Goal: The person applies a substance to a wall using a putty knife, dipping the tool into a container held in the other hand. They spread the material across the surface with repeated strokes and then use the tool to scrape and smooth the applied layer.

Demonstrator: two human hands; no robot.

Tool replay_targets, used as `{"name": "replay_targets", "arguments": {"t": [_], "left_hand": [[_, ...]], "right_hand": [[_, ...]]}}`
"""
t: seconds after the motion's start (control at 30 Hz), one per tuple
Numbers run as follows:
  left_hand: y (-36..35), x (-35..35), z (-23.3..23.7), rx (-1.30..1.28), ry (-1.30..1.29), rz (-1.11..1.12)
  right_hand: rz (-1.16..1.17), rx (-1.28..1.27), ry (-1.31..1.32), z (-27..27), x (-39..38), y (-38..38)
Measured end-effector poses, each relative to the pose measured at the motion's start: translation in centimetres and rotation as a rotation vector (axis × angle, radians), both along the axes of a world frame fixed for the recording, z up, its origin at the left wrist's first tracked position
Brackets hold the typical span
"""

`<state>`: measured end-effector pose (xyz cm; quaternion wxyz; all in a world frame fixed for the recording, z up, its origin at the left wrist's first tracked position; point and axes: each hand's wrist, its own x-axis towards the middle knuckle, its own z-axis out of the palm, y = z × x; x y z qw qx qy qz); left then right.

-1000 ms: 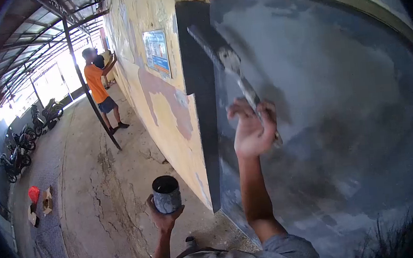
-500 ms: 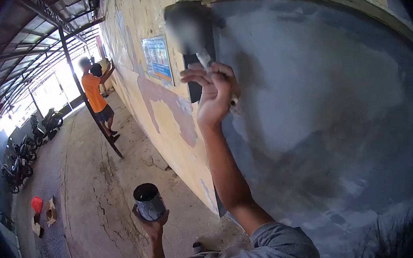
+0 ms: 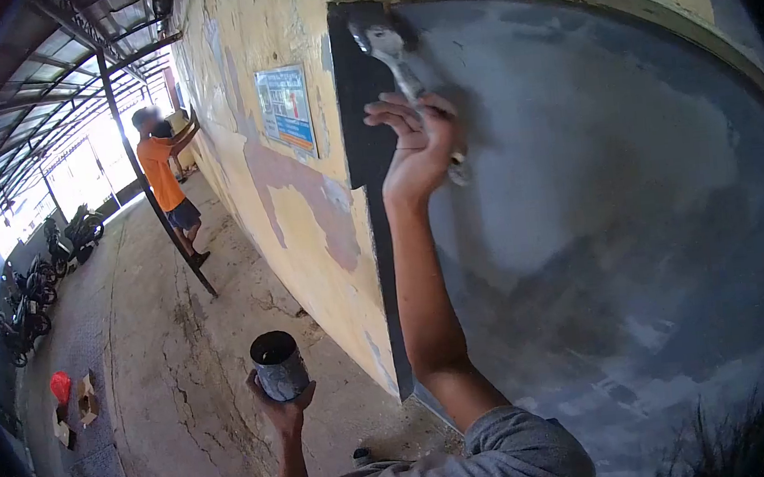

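My right hand [image 3: 420, 149] is raised, its fingers closed on the handle of a paintbrush [image 3: 391, 45]. The brush head is at the top of the grey surface [image 3: 574, 149], beside a dark painted strip [image 3: 360, 86]. Dark paint shows on the bristles. Low at the centre, my left hand [image 3: 283, 411] is wrapped round the base of a paint can [image 3: 280, 375]. The can is upright, open at the top and smeared grey, with a dark inside.
A yellow wall [image 3: 307, 209] with peeling paint carries a blue-and-white sign [image 3: 285, 111]. Beyond a slanting metal post [image 3: 145, 182], a person in an orange shirt [image 3: 161, 171] faces the wall. Motorcycles [image 3: 25, 311], a red bag [image 3: 60, 387] and cardboard [image 3: 87, 399] are at the left.
My right hand and the brush have moved right, from the strip's outer side to its inner edge. The view has shifted slightly. My left hand still holds the can.
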<state>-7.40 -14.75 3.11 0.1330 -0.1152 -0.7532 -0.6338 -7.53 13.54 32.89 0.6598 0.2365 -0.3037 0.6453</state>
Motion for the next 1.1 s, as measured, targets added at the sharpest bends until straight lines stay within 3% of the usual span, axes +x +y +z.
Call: {"name": "replay_targets", "arguments": {"t": [0.17, 0.43, 0.7, 0.83, 0.93, 1.1], "left_hand": [[0.2, -1.5, -2.9, 0.141, 0.095, -0.102], [0.4, -1.3, -3.1, 0.051, 0.102, -0.066], [0.2, -1.5, -3.3, 0.144, 0.061, -0.077], [-0.2, -1.3, -3.0, 0.131, 0.103, -0.054], [-0.8, -1.7, -3.8, 0.134, 0.070, -0.045], [-1.0, -0.8, -2.7, 0.111, 0.032, 0.008]], "right_hand": [[0.011, 0.153, -0.011, -1.3, 1.3, -1.1], [-0.068, 0.037, 0.025, -1.4, 0.2, -0.5], [0.058, 0.199, 0.061, -1.8, 0.8, -2.2], [0.040, 0.174, 0.100, -2.2, 0.0, -0.5], [0.019, -0.003, 0.052, -2.1, -0.8, 1.9], [-0.067, 0.023, 0.064, -2.7, 0.4, 1.1]]}}
